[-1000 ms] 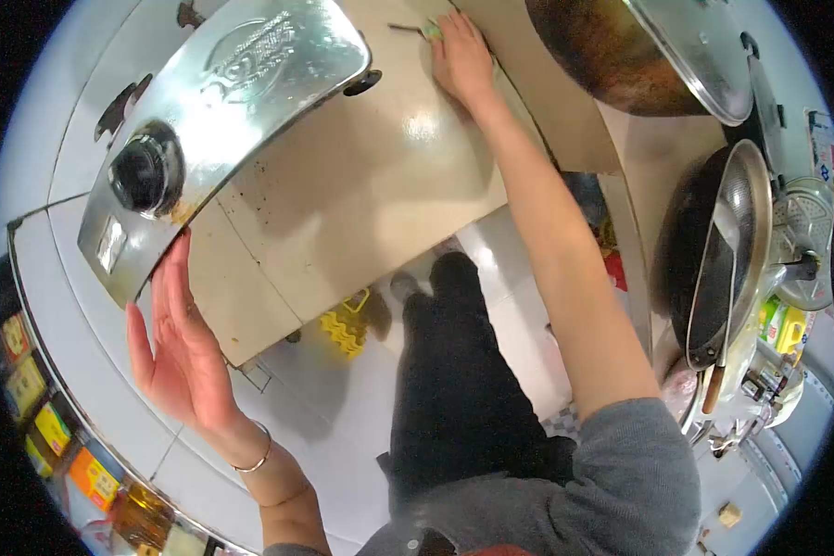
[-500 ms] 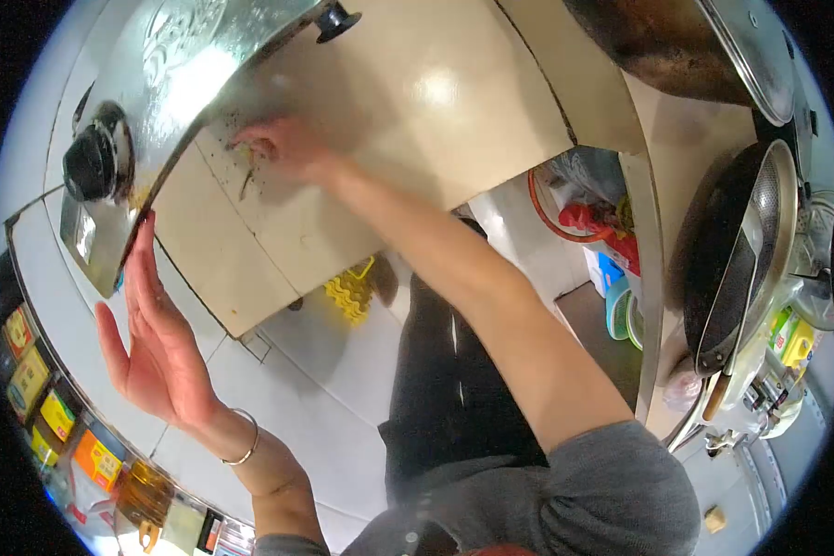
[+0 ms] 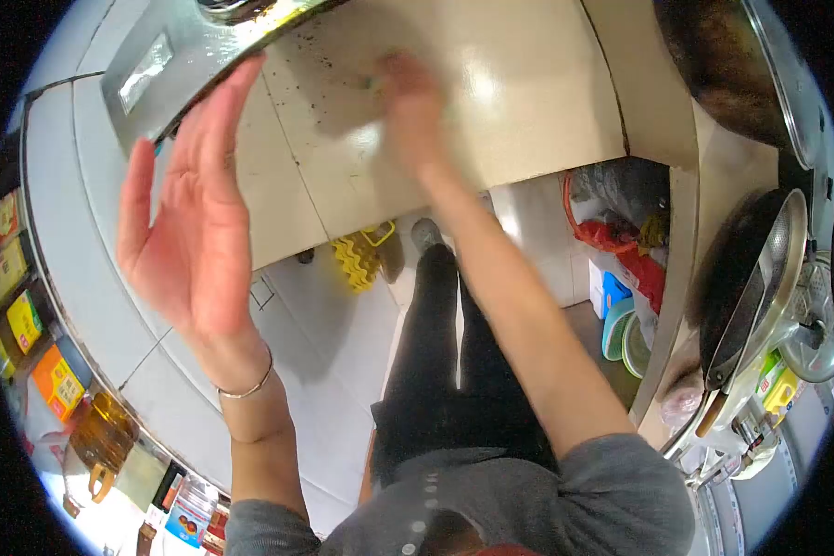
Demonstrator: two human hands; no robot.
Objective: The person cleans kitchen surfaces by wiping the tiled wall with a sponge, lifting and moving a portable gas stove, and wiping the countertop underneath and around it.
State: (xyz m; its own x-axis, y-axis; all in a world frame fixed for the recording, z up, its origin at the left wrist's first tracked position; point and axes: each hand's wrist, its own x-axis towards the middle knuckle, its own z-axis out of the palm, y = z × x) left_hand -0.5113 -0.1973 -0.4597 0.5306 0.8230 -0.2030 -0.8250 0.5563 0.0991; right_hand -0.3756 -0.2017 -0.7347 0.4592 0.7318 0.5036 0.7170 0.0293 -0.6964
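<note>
The metal stove (image 3: pixel 171 69) is partly cut off at the upper left, its front edge slanted over the tiled counter (image 3: pixel 528 102). My left hand (image 3: pixel 190 208) has its palm in view and its fingers stretched out, with the fingertips at the stove's lower edge. Over the counter is my right hand (image 3: pixel 415 107), smeared by motion, so its finger pose is unclear. A small greenish trace shows by its fingertips, too blurred to make out. Dark crumbs (image 3: pixel 317 79) lie on the counter between the stove and my right hand.
A large pan (image 3: pixel 723 69) stands at the upper right, with a black pan (image 3: pixel 737 269) and a strainer below it. Bottles and packets (image 3: pixel 57 380) line the left. Bags (image 3: pixel 621 199) and basins (image 3: pixel 618 329) sit beneath the counter. A yellow rack (image 3: pixel 355 262) is on the floor.
My right hand swept from the counter's far side toward the stove, then moved back right and away. The view shifted, and my left hand remains by the stove's edge.
</note>
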